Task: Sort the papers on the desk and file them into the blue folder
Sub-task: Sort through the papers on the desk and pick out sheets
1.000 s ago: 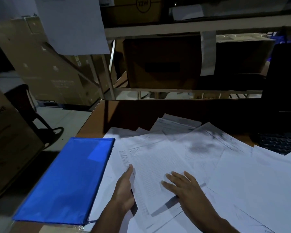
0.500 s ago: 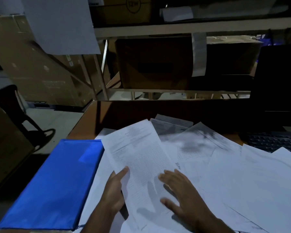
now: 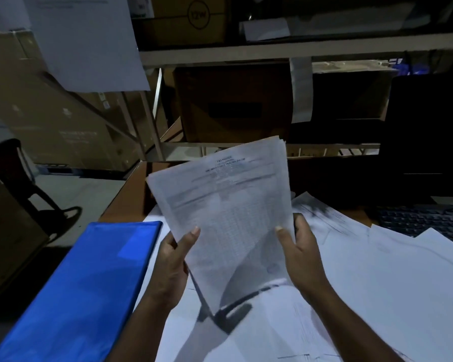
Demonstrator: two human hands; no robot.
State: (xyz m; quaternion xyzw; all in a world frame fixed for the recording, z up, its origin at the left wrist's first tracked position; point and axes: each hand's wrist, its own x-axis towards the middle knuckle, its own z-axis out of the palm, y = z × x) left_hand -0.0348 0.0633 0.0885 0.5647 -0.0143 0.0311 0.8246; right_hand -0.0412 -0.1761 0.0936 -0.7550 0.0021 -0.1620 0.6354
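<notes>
Left hand (image 3: 171,267): I see its fingers pinching the left edge of a thin sheaf of white printed paper sheets (image 3: 228,218), thumb on the face.
Right hand (image 3: 302,254): its fingers pinch the sheaf's right edge, thumb in front, the rest behind.
Sheaf position: held up off the brown wooden counter (image 3: 131,197), tilted, top edge away from me; lower corner curls down.
Folder: flat blue plastic folder (image 3: 84,291), shut, lies on the counter's left side, just beside my left hand.
Loose white sheets (image 3: 377,278): spread over the counter, overlapping, right of the folder.
Step in hand: I judge this is squaring the sheaf. Tap its lower edge on the counter, keep both grips light, align edges before opening the folder.
Legible text: top sheet appears headed "TAX INVOICE"; the lines below blur. A cardboard box (image 3: 191,19) on the shelf reads "12W".
</notes>
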